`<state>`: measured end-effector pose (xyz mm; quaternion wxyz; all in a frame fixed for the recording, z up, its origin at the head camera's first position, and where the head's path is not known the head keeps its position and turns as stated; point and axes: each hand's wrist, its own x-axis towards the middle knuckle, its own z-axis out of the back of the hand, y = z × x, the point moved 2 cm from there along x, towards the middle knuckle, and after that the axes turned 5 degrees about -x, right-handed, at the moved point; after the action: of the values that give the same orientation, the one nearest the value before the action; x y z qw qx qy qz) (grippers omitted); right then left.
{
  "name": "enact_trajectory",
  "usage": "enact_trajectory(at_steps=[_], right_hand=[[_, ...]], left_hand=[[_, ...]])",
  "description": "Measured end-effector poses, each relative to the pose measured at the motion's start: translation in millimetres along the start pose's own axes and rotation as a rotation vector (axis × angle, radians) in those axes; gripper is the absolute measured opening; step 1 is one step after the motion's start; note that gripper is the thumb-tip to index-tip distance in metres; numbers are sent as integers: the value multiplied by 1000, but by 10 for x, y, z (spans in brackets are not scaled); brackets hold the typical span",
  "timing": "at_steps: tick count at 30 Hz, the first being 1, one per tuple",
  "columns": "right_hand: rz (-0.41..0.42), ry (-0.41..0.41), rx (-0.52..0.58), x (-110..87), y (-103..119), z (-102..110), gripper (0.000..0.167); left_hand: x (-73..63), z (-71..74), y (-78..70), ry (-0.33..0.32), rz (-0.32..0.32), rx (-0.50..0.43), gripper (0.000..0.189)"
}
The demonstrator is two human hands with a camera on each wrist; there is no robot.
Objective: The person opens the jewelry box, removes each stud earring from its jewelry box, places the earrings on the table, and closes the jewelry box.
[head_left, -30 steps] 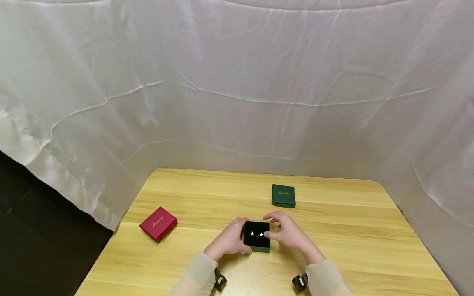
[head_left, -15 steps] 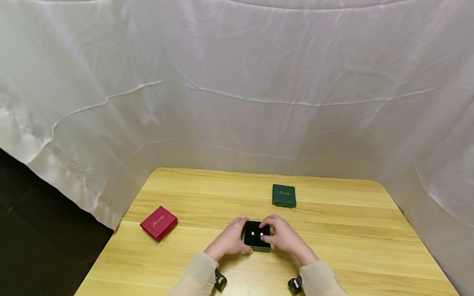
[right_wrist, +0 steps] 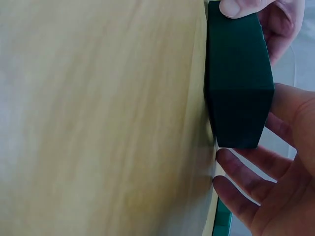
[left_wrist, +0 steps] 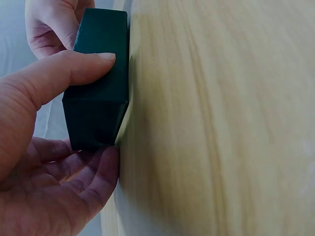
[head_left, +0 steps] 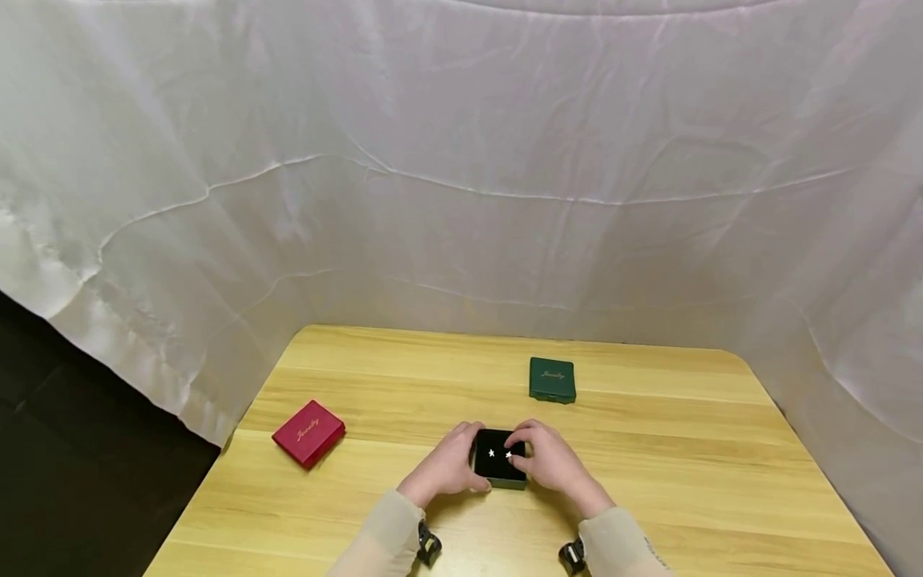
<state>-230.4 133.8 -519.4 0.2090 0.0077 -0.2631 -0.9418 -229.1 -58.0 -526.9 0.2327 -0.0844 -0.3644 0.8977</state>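
A small dark green jewelry box base (head_left: 507, 484) with a black lining sits on the table. Two silvery star-shaped stud earrings (head_left: 492, 453) stand side by side in the black pad. My left hand (head_left: 449, 463) grips the box from its left side, thumb on the near wall (left_wrist: 101, 73) and fingers round the far side. My right hand (head_left: 551, 461) reaches over the right rim, its thumb and index finger closed about the right star earring (head_left: 508, 454). In the right wrist view, its other fingers (right_wrist: 241, 172) spread beside the box; the fingertips at the earring are hidden there.
A green lid marked "Jewelry" (head_left: 552, 380) lies farther back, slightly right of the box. To the left is a red jewelry box (head_left: 308, 434), closed. The wooden table (head_left: 685, 449) is bordered by a pale hanging cloth (head_left: 461, 240).
My right hand has moved left over the box, and its thumb and index finger have come together at the right earring. The left hand keeps its hold on the box.
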Motion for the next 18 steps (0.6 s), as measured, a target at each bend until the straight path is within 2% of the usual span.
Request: enact_trajectory(at_steps=[18], right_hand=[[17, -22, -46, -16, -4, -4, 9]], left_hand=[[-8, -4, -18, 15, 20, -11, 92]])
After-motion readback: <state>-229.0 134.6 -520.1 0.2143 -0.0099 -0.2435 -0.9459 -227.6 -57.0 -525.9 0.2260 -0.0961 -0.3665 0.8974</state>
